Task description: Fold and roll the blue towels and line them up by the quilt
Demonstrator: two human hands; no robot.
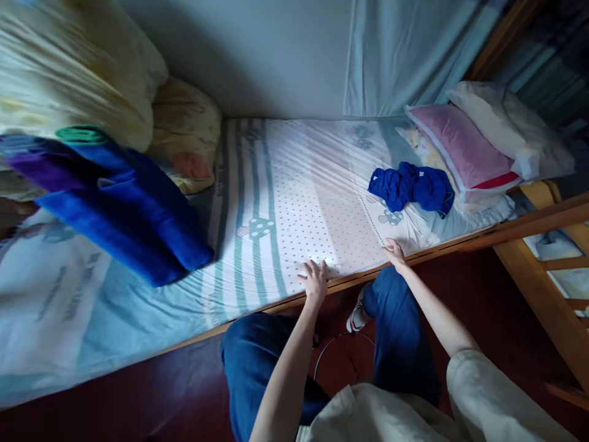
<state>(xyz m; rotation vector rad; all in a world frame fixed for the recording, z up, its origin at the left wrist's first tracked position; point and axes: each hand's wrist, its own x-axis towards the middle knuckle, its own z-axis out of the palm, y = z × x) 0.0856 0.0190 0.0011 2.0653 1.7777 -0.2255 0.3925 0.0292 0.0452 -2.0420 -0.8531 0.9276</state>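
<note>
My left hand (315, 279) rests on the near edge of the bed sheet (304, 215), its fingers spread and nothing in them. Further right, my right hand (393, 252) touches the same edge with its fingers stretched out, holding nothing. Beyond the right hand lies a crumpled blue garment (411, 188). To the left of both hands, folded blue trousers (138, 209) lie on the bed, with purple and green bands at their upper end. The sheet is white with grey-green stripes, dots and mushroom prints.
A large pale bundle (78, 67) and a patterned cushion (186, 135) sit at the left. Stacked at the right end are a pink pillow (464, 144) and a whitish pillow (510, 126). A curtain (396, 55) hangs behind. A wooden rail (547, 215) crosses at right.
</note>
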